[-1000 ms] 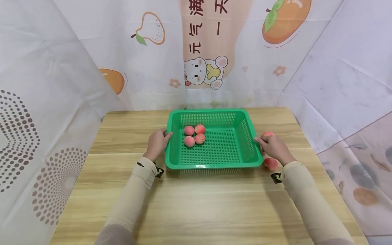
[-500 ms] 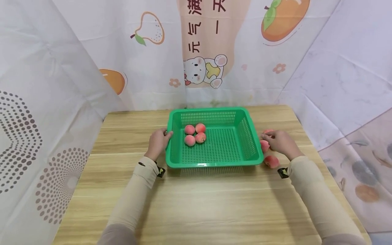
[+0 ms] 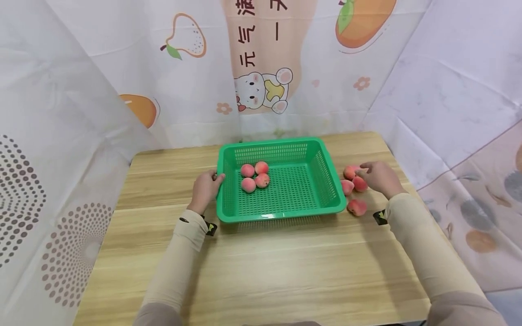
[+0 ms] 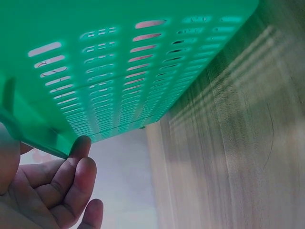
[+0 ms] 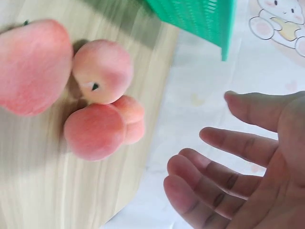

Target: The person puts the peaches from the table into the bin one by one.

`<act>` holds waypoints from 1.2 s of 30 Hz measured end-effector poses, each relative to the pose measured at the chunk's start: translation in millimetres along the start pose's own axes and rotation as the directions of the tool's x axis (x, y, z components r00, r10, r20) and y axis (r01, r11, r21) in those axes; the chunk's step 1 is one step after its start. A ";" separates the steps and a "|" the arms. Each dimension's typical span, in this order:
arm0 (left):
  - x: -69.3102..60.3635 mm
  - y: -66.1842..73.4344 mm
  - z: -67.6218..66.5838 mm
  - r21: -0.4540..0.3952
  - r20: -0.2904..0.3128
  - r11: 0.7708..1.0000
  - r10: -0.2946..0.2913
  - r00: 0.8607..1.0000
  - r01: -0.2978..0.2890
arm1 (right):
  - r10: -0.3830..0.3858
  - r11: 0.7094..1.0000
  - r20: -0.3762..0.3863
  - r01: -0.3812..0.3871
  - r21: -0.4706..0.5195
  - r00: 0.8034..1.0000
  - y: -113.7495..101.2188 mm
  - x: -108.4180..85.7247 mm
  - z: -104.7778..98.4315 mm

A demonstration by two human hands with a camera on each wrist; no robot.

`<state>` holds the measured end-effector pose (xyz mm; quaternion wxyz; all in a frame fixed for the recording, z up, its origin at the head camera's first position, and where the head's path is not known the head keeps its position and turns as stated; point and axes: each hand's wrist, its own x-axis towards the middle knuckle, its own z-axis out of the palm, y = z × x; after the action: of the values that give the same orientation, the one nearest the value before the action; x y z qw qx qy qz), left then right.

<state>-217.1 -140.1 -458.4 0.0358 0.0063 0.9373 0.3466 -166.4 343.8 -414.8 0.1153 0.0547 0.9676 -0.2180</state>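
A green plastic basket (image 3: 285,213) stands on the wooden table, with several peaches (image 3: 248,184) grouped in its left half. My left hand (image 3: 205,190) grips the basket's left rim; in the left wrist view the fingers (image 4: 78,186) curl under the rim (image 4: 38,143). To the right of the basket, my right hand (image 3: 382,177) hovers beside several loose peaches (image 3: 357,207), its fingers apart and holding nothing. The right wrist view shows that hand (image 5: 248,167) spread near the peaches (image 5: 95,132), not touching them.
The wooden table (image 3: 261,262) extends in front of the basket and to both sides. A printed white curtain (image 3: 195,81) hangs behind the table's back edge, with more sheets (image 3: 456,90) along the left and right.
My right hand has let go of the basket's right rim and moved right, over the loose peaches and away from the basket. My left hand keeps its hold. The head view has shifted slightly.
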 end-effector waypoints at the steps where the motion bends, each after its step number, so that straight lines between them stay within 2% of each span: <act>1: -0.2 0.2 0.3 -0.002 -0.002 1.000 -0.004 1.000 0.004 | -0.006 1.000 0.000 0.006 -0.007 1.000 1.8 1.0 0.5; 7: 0.6 -0.4 2.2 -0.004 -0.015 1.000 0.001 1.000 -0.001 | -0.023 0.998 0.006 0.023 -0.057 1.000 12.9 6.3 7.3; 12: 0.7 -2.2 3.3 0.003 -0.010 1.000 0.016 1.000 -0.016 | 0.012 0.995 0.045 -0.008 -0.097 0.999 24.8 12.6 17.5; 15: -0.4 -3.6 3.7 0.005 -0.011 1.000 0.009 1.000 -0.008 | 0.017 0.993 0.033 -0.013 -0.119 0.999 31.2 16.9 25.4; 19: 0.5 -3.7 2.9 0.022 -0.012 1.000 0.015 1.000 -0.014 | 0.014 0.995 -0.012 -0.015 -0.098 1.000 38.9 20.3 33.3; 26: 3.4 -2.5 1.9 0.016 0.002 0.999 0.028 1.000 -0.028 | 0.057 0.998 -0.022 -0.057 0.023 0.998 48.1 19.6 41.1; 31: 3.2 -2.5 1.1 0.009 -0.001 1.000 0.011 1.000 -0.011 | 0.059 0.998 -0.041 -0.059 -0.002 0.997 51.8 25.5 43.0; 36: 3.8 -3.5 1.4 0.017 -0.003 0.999 0.028 1.000 -0.028 | 0.079 0.997 -0.031 -0.079 -0.020 0.996 51.5 26.9 43.1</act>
<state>-220.7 -141.7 -462.0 0.0295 0.0192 0.9401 0.3390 -175.8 372.8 -480.4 0.1098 0.0950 0.9686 -0.2020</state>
